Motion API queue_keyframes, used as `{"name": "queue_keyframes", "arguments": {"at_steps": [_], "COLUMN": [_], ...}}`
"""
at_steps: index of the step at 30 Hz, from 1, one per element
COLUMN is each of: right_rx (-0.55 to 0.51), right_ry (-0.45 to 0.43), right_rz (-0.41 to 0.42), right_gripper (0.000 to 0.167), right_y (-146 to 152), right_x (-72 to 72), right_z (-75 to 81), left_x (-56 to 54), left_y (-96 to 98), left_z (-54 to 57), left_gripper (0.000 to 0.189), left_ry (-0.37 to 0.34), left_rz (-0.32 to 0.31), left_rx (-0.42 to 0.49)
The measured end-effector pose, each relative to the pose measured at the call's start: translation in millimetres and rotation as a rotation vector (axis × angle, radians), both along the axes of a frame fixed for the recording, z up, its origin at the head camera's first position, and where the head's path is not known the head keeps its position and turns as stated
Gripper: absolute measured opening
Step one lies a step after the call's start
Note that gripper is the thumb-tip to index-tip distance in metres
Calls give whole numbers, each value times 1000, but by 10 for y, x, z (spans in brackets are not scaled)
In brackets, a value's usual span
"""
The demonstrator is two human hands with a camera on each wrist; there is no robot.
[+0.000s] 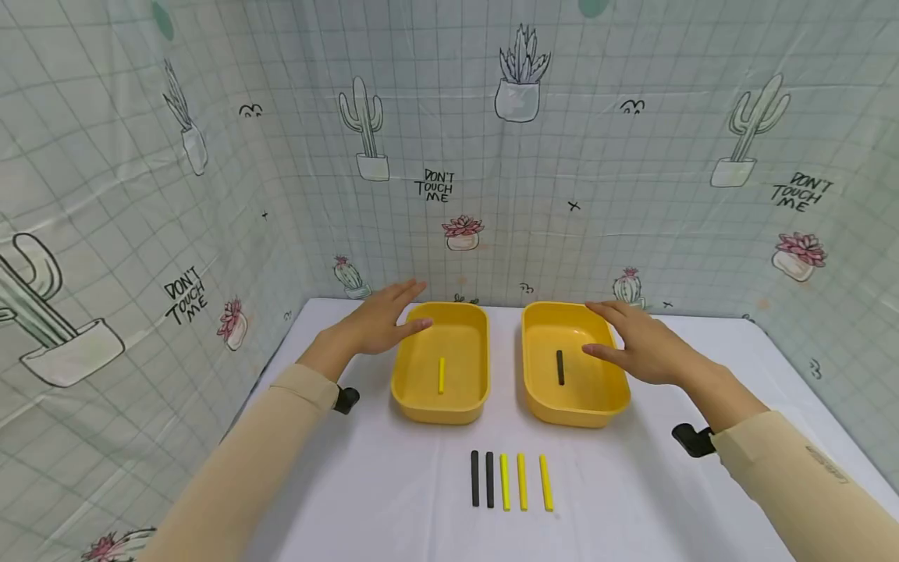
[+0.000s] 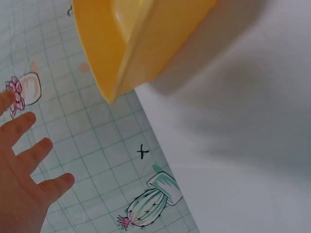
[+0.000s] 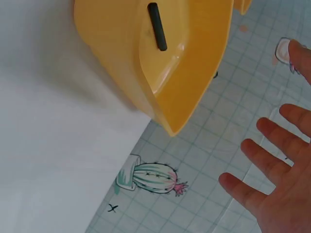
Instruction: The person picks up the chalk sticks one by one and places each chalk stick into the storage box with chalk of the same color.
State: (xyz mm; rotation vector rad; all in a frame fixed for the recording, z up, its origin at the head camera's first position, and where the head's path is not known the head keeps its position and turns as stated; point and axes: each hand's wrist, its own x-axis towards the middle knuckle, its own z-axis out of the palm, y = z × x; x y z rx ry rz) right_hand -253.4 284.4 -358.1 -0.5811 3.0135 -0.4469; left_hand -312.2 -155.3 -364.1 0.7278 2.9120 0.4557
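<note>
My left hand (image 1: 382, 318) hovers over the outer edge of the left yellow bin (image 1: 464, 336), fingers spread and holding nothing. One yellow stick (image 1: 441, 375) lies in that bin. Over the outer rim of the right yellow bin (image 1: 586, 394) is my right hand (image 1: 642, 343), its fingers also apart and bare. A black stick (image 1: 559, 367) rests inside the right bin and shows in the right wrist view too. In front of the bins, two black sticks (image 1: 489, 479) and three yellow sticks (image 1: 523, 481) stand in a row on the table, lying lengthwise toward me.
A white cloth covers the table (image 1: 393, 484). Behind it and at both sides hangs a gridded curtain (image 1: 414, 117) printed with cacti and lettering. The bins stand side by side near the table's back edge, with a narrow gap between them.
</note>
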Motion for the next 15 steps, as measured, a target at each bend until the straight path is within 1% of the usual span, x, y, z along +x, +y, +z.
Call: {"name": "queue_keyframes", "arguments": {"at_steps": [8,11,15], "right_rx": [-17,-29,-44], "right_ry": [16,11,2], "right_rz": [23,34,41], "right_gripper": [85,88,88], "right_y": [-3,-8,-18], "right_x": [115,157,224], "right_z": [10,-19,-79], "left_x": [27,38,59], "left_y": [-87,-134,-191], "left_z": [-106,-167,-259], "left_gripper": [81,81,81], "left_ry": [-11,-20,-50], "left_rz": [5,17,39], "left_rx": [43,66,107]}}
